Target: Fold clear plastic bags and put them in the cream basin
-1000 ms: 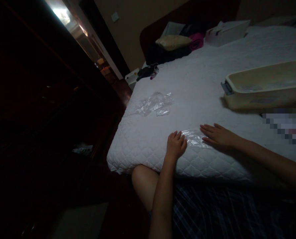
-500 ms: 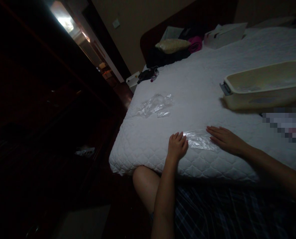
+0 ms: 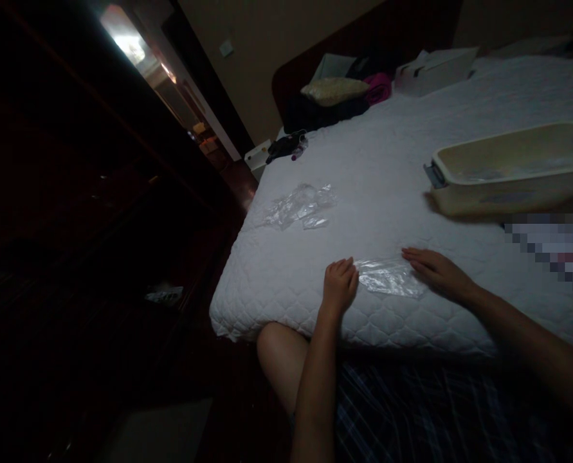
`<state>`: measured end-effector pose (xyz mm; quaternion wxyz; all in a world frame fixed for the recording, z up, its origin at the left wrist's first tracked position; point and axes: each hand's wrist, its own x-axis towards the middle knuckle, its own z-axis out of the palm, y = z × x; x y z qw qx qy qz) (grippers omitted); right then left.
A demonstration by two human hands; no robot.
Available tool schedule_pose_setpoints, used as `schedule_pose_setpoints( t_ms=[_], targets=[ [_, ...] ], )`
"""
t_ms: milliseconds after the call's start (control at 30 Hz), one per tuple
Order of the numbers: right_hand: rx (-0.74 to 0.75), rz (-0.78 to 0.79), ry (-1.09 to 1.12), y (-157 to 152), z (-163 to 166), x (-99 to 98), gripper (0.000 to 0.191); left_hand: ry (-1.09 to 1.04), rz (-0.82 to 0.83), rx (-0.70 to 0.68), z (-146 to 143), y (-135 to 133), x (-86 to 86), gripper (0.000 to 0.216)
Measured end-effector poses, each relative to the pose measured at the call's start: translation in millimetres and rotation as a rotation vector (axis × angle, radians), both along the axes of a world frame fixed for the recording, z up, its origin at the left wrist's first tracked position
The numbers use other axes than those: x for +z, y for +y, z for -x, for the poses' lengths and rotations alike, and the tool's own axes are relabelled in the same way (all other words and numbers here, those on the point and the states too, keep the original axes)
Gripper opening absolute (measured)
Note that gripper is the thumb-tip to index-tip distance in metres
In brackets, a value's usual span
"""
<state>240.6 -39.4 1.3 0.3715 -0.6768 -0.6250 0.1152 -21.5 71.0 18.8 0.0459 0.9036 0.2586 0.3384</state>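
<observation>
Clear plastic film [image 3: 390, 280], thin & crinkled, lies flat nr the front edge of the white quilted bed [image 3: 373, 167], btwn the two hands. Left grip [image 3: 341, 283]: at the film's left end, fingers bent & close together; can't tell if it's pinching the plastic or just resting there. Right grip [image 3: 435, 271]: at the film's right end, palm down, fingers straight & together, i.e. released, not clenched.

2nd plastic piece [image 3: 300, 206], rumpled, sits nr the bed's left edge, well apart from both hands. Cream tub [image 3: 512, 198] w/ a grey latch [image 3: 436, 175] stands upright toward the right side; pixelated item [image 3: 556, 251] just below it, nr the front edge. Far left corner: dark bundle [image 3: 283, 148]. Along the far edge, L to R: yellowish pillow [image 3: 334, 92], magenta roll [image 3: 379, 89], white box [image 3: 435, 72].
</observation>
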Motion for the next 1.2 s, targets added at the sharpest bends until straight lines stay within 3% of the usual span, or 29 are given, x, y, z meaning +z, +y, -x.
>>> schedule_pose_setpoints(
  t_ms=[167, 300, 467, 700, 900, 1200],
  targets=[
    [-0.181, 0.053, 0.281, -2.1, 4.4, 12.1, 0.043, -0.003, -0.01, -0.017, 1.5, -1.1, 0.2, 0.023],
    [-0.261, 0.079, 0.42, -3.9, 6.4, 21.2, 0.043, -0.126, 0.061, 0.035, 2.0, -0.2, -3.6, 0.03],
    [-0.247, 0.1, 0.52, -4.1, 8.3, 22.1, 0.045, -0.233, 0.113, 0.156, 1.3, 3.0, -7.8, 0.026],
    [-0.237, 0.016, 0.406, -3.6, 3.5, 14.3, 0.056, -0.077, 0.07, 0.211, -1.4, 3.4, -9.4, 0.034],
    [-0.323, -0.064, 0.022, -7.8, 8.8, 12.8, 0.036, -0.066, 0.023, 0.211, -0.9, 2.3, -12.3, 0.036],
    [-0.187, 0.068, -0.157, -5.5, 6.7, 10.6, 0.046, -0.076, 0.079, 0.152, -0.3, -1.0, -2.5, 0.022]
  ],
)
